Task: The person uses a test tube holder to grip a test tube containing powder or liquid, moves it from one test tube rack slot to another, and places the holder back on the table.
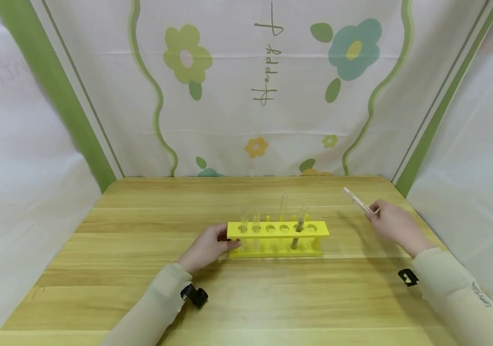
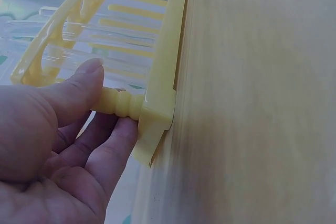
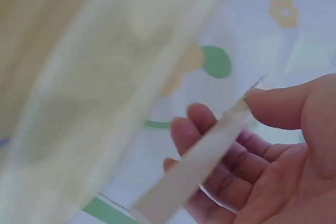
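Note:
A yellow test tube rack (image 1: pixel 278 229) stands on the wooden table. My left hand (image 1: pixel 208 247) grips its left end, thumb and fingers around the end post (image 2: pixel 124 103). Two clear test tubes (image 1: pixel 256 231) sit in holes at the left of the rack. Toward its right leans a test tube with dark contents (image 1: pixel 299 228). Another clear tube (image 1: pixel 283 206) rises at the back, by the pegs. Off to the right, my right hand (image 1: pixel 395 226) holds a pale wooden test tube clamp (image 1: pixel 358 200) above the table. In the right wrist view a thin metal wire shows near the thumb.
The wooden table (image 1: pixel 99 288) reaches back to a white flowered cloth (image 1: pixel 229 105). Cloth walls (image 1: pixel 471 144) hang at both sides. A black wrist camera (image 1: pixel 195 295) sits on the left sleeve, and a black device (image 1: pixel 408 277) is by the right sleeve.

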The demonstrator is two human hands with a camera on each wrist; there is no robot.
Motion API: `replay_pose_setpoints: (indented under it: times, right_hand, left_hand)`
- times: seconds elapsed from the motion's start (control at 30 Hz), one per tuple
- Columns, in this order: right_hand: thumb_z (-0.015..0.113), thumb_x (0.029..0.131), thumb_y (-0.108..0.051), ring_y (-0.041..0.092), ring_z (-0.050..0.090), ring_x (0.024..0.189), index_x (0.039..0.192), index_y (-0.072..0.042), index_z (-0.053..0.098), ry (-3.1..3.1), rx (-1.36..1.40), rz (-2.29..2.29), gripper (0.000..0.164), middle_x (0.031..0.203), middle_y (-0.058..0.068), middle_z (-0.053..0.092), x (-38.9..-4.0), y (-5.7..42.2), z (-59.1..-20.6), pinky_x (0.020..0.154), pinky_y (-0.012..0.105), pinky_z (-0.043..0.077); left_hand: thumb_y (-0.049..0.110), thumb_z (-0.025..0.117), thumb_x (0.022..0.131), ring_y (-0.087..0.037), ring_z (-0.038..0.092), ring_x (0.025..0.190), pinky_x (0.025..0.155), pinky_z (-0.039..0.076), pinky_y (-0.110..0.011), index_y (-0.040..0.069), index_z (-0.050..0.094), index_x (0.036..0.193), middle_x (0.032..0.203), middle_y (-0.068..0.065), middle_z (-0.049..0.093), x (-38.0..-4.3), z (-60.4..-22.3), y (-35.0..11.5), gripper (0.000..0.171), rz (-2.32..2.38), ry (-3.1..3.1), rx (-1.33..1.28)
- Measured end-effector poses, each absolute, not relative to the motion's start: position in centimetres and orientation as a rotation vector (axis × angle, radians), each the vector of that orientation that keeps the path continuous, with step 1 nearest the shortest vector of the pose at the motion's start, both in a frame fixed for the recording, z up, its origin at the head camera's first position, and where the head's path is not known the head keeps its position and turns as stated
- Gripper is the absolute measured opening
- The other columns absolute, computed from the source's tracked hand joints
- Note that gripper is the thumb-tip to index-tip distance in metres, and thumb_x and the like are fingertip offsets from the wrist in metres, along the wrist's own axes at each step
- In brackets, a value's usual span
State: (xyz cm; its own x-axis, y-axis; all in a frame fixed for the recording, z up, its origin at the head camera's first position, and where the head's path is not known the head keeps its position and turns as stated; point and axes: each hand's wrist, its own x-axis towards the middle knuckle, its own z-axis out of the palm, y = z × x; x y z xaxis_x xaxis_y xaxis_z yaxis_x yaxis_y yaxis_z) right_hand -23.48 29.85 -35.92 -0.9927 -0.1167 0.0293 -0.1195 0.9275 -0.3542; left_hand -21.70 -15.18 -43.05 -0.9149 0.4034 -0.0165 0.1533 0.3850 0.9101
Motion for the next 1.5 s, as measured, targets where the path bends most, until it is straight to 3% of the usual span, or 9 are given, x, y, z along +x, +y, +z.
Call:
replay_pose_setpoints:
  times: [0.27,0.4,0.57,0.93,1.17,1.5]
  right_hand:
    - [0.036,0.098,-0.042,0.02,0.046,0.055,0.12,-0.002,0.047,-2.92,0.275,0.599,0.047,0.08,0.014,0.058,-22.6,28.6,-33.5,0.046,0.033,0.035]
    - [0.038,0.096,-0.046,0.02,0.04,0.052,0.108,-0.009,0.054,-2.865,0.331,0.608,0.042,0.07,0.008,0.052,-21.9,27.5,-33.1,0.046,0.033,0.031]
    - [0.044,0.097,-0.038,0.017,0.036,0.048,0.093,-0.013,0.055,-2.772,0.422,0.593,0.028,0.064,0.001,0.046,-21.0,25.7,-32.6,0.044,0.03,0.029]
    - [0.063,0.088,-0.02,0.005,0.03,0.042,0.095,-0.011,0.066,-2.532,0.666,0.515,0.012,0.059,-0.009,0.048,-19.4,22.5,-31.8,0.04,0.023,0.028]
    - [0.071,0.081,-0.011,0.001,0.044,0.048,0.093,-0.006,0.069,-2.42,0.713,0.477,0.014,0.068,-0.004,0.063,-19.3,21.7,-31.9,0.046,0.024,0.04]
    - [0.073,0.078,-0.009,0.005,0.053,0.052,0.086,-0.002,0.07,-2.394,0.768,0.394,0.011,0.069,0.002,0.066,-19.4,21.2,-32.5,0.049,0.029,0.046]
  left_hand:
    - [0.027,0.065,0.086,-0.013,0.059,0.093,0.074,0.049,-0.03,0.027,0.06,0.113,0.106,0.007,0.063,-21.7,-43.0,-15.2,0.028,1.53,2.429,0.486]
    - [0.026,0.065,0.086,-0.014,0.059,0.092,0.073,0.049,-0.031,0.027,0.06,0.113,0.106,0.006,0.063,-21.7,-43.0,-15.1,0.028,1.53,2.425,0.487]
    - [0.025,0.065,0.086,-0.014,0.059,0.093,0.074,0.049,-0.031,0.027,0.06,0.114,0.107,0.006,0.063,-21.7,-42.8,-14.9,0.028,1.537,2.421,0.478]
    - [0.025,0.064,0.087,-0.014,0.059,0.092,0.074,0.049,-0.031,0.028,0.06,0.113,0.104,0.008,0.063,-21.8,-42.7,-14.8,0.027,1.525,2.422,0.474]
    - [0.025,0.065,0.086,-0.014,0.058,0.092,0.075,0.049,-0.031,0.026,0.061,0.111,0.103,0.007,0.063,-21.8,-42.8,-14.9,0.025,1.523,2.427,0.482]
    - [0.024,0.064,0.087,-0.013,0.059,0.09,0.074,0.049,-0.031,0.025,0.061,0.11,0.102,0.006,0.064,-21.6,-42.6,-15.0,0.024,1.525,2.424,0.482]
